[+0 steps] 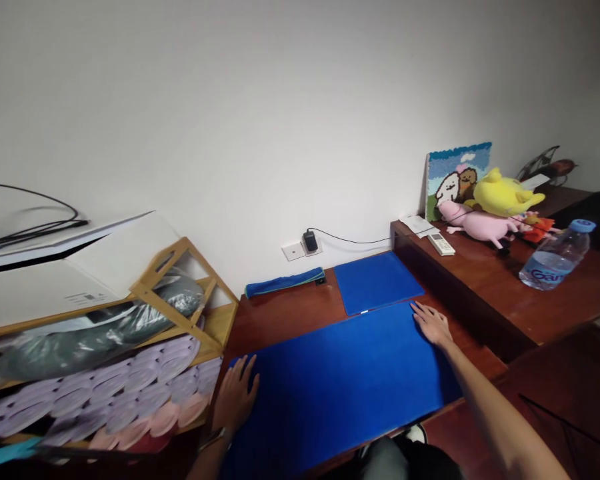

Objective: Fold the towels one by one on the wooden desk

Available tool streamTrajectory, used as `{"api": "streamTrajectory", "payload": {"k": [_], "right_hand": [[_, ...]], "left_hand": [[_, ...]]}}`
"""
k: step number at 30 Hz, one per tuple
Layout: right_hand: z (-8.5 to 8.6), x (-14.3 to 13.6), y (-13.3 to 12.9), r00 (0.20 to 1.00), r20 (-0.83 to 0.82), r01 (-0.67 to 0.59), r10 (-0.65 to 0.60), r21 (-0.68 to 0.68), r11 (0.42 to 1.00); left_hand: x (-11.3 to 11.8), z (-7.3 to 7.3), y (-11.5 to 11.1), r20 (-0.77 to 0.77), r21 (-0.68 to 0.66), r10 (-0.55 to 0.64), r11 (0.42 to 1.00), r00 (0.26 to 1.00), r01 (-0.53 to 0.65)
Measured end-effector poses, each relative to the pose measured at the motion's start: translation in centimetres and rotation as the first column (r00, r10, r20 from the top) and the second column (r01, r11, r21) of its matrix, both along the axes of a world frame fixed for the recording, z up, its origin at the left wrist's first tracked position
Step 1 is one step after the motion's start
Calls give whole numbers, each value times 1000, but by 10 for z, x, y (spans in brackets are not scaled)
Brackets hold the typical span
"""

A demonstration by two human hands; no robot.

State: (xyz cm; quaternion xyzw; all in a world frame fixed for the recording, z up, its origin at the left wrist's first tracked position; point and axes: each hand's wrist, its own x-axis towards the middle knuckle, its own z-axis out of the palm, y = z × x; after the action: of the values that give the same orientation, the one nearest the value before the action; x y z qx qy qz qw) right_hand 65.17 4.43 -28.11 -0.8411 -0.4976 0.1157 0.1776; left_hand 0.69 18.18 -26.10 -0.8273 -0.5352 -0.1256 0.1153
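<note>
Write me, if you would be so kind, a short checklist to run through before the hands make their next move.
1. Left hand at the large blue cloth's far left corner: ok.
2. Right hand at its far right corner: ok.
3. Large cloth spread out, with no big folds showing: ok.
4. Near left corner of that cloth lying flat: cannot tell, it is out of the picture.
5. Smaller blue cloth, behind the large one, not touching it: cannot tell.
6. Bottle capped and apart from both cloths: ok.

large blue cloth [340,387] | rectangular | spread flat | on the reddish-brown table [290,313]
</note>
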Motion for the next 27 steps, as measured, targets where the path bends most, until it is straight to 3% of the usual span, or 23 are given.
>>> {"api": "streamTrajectory", "payload": {"k": [3, 6, 9, 12, 15, 17, 19, 22, 25, 27], "right_hand": [[-1, 0, -1, 1000, -17, -14, 15, 29, 999], [0, 4, 0, 999, -42, -18, 20, 44, 999], [-1, 6, 0, 998, -60, -18, 21, 53, 998], [-3, 7, -2, 997, -72, -28, 33, 65, 997], [-4, 7, -2, 994, -100, -41, 50, 81, 996], [-5, 9, -2, 992, -114, -51, 62, 92, 994], [-5, 11, -2, 991, -120, -51, 64, 103, 993], [-5, 13, -1, 985, -167, -13, 36, 135, 991], [-3, 14, 0, 943, -333, 88, 3, 256, 963], [1, 13, 3, 887, -462, 202, -23, 341, 918]], "left_hand": [[9, 13, -6, -17, 109, 4, 994, 1000, -2], [56, 27, -24, 43, 150, -91, 985, 995, 83], [160, 33, -74, 171, 111, -345, 938, 923, 330], [295, 26, -149, 266, -80, -595, 770, 758, 633], [412, 9, -213, 244, -242, -678, 649, 693, 721], [461, -3, -237, 209, -324, -703, 606, 680, 727], [486, -12, -247, 217, -365, -687, 602, 693, 711], [494, -15, -247, 267, -378, -635, 623, 725, 685], [486, -4, -247, 406, -419, -557, 591, 724, 690], [479, 7, -248, 557, -453, -405, 583, 725, 674]]}}
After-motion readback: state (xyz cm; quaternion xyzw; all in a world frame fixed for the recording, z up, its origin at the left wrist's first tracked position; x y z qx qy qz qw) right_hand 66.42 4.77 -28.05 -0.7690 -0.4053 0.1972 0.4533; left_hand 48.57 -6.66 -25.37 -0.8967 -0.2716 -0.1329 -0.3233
